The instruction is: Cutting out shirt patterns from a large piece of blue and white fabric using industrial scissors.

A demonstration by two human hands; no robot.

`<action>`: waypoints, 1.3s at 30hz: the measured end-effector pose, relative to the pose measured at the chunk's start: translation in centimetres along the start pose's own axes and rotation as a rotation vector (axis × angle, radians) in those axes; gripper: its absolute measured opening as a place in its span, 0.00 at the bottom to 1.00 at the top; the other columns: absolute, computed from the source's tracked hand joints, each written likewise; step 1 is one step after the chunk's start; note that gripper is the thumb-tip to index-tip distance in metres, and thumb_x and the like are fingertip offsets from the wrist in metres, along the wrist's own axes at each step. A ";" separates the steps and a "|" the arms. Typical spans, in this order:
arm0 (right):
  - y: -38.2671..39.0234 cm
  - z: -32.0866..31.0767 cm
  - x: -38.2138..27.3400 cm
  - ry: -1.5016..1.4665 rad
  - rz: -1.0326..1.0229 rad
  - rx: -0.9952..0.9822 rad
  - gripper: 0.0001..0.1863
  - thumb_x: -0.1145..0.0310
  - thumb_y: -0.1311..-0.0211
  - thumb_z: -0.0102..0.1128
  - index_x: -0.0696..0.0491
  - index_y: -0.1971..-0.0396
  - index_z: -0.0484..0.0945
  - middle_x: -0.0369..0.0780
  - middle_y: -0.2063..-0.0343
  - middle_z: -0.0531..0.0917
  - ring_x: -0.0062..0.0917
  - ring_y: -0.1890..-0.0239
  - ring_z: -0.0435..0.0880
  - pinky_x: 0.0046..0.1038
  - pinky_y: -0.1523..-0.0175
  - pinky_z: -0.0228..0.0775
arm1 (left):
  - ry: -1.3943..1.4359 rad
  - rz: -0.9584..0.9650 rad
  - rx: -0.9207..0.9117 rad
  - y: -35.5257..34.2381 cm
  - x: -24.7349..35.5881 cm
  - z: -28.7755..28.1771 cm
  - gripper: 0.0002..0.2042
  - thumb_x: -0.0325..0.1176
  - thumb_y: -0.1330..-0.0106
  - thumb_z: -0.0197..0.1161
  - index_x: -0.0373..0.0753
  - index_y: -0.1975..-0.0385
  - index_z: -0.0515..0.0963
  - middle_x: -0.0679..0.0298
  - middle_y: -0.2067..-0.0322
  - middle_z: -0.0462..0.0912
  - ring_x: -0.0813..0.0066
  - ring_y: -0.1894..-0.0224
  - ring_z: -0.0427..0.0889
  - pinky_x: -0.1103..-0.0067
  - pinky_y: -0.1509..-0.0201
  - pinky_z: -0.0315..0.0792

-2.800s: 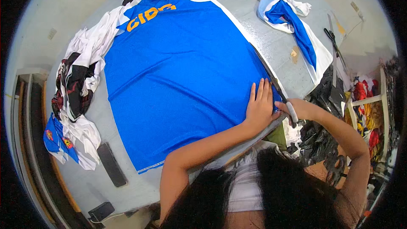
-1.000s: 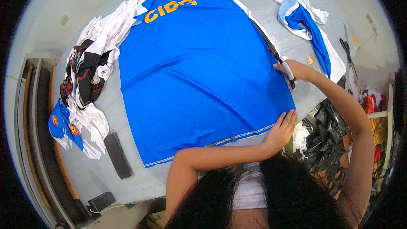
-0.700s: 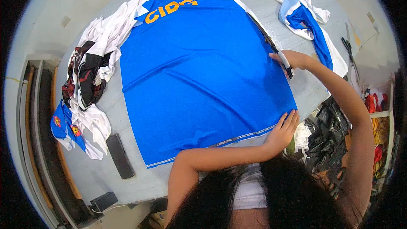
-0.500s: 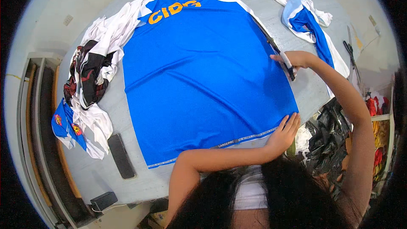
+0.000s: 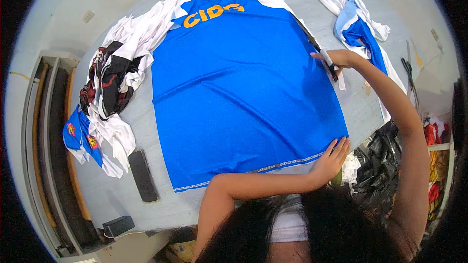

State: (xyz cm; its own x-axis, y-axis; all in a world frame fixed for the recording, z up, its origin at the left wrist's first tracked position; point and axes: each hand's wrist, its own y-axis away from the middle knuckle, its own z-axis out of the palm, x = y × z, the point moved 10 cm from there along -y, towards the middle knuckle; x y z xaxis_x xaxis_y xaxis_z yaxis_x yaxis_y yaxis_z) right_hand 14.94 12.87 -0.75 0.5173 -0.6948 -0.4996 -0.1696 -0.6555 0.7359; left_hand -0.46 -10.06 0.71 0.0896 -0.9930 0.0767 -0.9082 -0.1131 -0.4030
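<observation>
A large blue jersey panel (image 5: 234, 97) with orange lettering near its far end lies spread on the table. My left hand (image 5: 331, 163) rests flat on its near right corner, fingers stretched out over the hem band. At the panel's right edge my right hand (image 5: 337, 61) is closed around scissors (image 5: 327, 62), whose handle looks partly white. Their long blades point away from me along the edge, against a narrow white strip. A short white strip (image 5: 341, 81) shows just below the right hand. How far the blades are apart is hard to make out.
White, black and red garments (image 5: 112, 73) are heaped along the left side. A black phone (image 5: 144, 176) and a small black box (image 5: 118, 226) lie near left. White and blue cloth (image 5: 358, 29) lies far right, near another pair of scissors (image 5: 409, 73). Black plastic (image 5: 380, 158) sits beyond the right edge.
The whole scene has shifted slightly right in the picture. My right hand and the scissors are a little farther up the panel's edge, and a white strip now shows beneath that hand. My left hand stays on the corner.
</observation>
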 end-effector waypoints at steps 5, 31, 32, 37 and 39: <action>-3.5 -2.0 -0.1 0.244 -0.276 0.034 0.29 0.43 0.40 0.41 0.57 0.76 0.71 0.39 0.85 0.74 0.22 0.84 0.76 0.26 0.82 0.72 | 0.004 -0.007 0.021 -0.1 0.1 0.1 0.26 0.38 0.42 0.43 0.32 0.44 0.63 0.53 0.40 0.59 0.61 0.36 0.54 0.66 0.34 0.45; -5.0 -5.3 1.1 0.012 -0.291 0.054 0.26 0.45 0.47 0.55 0.58 0.75 0.73 0.42 0.78 0.77 0.29 0.75 0.80 0.35 0.73 0.75 | 0.523 0.220 -0.691 -2.4 -0.6 0.8 0.16 0.40 0.43 0.55 0.40 0.57 0.70 0.60 0.58 0.73 0.64 0.55 0.72 0.68 0.54 0.66; -4.3 -5.3 1.8 0.034 -0.316 0.076 0.26 0.44 0.49 0.57 0.56 0.76 0.73 0.42 0.78 0.77 0.27 0.76 0.80 0.33 0.74 0.75 | 0.472 0.166 -0.608 -3.9 -2.6 -0.1 0.17 0.40 0.42 0.54 0.41 0.55 0.70 0.58 0.57 0.73 0.63 0.53 0.72 0.67 0.51 0.65; 1.5 -1.6 2.9 -0.173 -0.219 0.033 0.29 0.42 0.50 0.57 0.58 0.78 0.72 0.38 0.82 0.77 0.23 0.82 0.80 0.24 0.78 0.72 | 0.107 -0.192 -0.018 -3.7 -13.6 -3.6 0.30 0.51 0.38 0.48 0.41 0.40 0.57 0.55 0.39 0.56 0.57 0.35 0.51 0.56 0.35 0.43; 3.4 -0.9 5.5 -0.173 -0.228 0.026 0.29 0.42 0.49 0.56 0.58 0.78 0.72 0.38 0.82 0.77 0.23 0.82 0.81 0.22 0.79 0.72 | 0.123 -0.166 -0.038 -1.2 -12.3 -2.9 0.31 0.53 0.39 0.48 0.41 0.40 0.57 0.56 0.38 0.56 0.58 0.35 0.51 0.57 0.35 0.42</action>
State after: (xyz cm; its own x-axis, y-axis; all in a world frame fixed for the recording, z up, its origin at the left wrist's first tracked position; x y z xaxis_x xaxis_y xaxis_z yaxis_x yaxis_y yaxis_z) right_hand 17.98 7.08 -0.63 0.3943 -0.5676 -0.7227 -0.0885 -0.8062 0.5849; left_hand -1.68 2.34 2.93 0.1907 -0.9491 0.2508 -0.8999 -0.2711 -0.3415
